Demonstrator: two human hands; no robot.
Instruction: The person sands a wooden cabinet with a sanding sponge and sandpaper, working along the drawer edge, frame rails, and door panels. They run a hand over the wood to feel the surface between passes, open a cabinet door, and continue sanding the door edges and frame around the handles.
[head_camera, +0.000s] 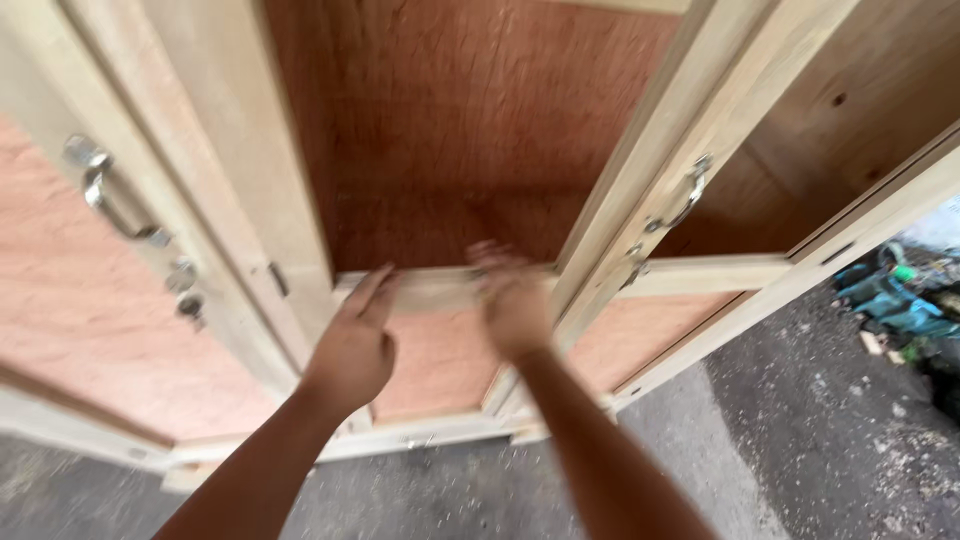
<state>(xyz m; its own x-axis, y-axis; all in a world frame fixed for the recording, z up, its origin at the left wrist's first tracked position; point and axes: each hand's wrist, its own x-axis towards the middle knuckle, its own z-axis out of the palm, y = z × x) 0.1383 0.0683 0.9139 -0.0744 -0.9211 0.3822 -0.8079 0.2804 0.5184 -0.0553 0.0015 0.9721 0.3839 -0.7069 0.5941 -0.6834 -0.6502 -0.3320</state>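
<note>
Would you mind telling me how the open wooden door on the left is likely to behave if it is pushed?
The left door would probably swing rather than flex: its frame looks like solid timber. It seems fairly heavy, carrying a metal handle and lock fittings. The thin reddish panel may give slightly.

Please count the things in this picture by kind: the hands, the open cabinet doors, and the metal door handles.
Hands: 2, left hand and right hand, both at the cabinet's front rail
Open doors: 2, left door and right door
Metal handles: 2, left handle and right handle
Total: 6
</note>
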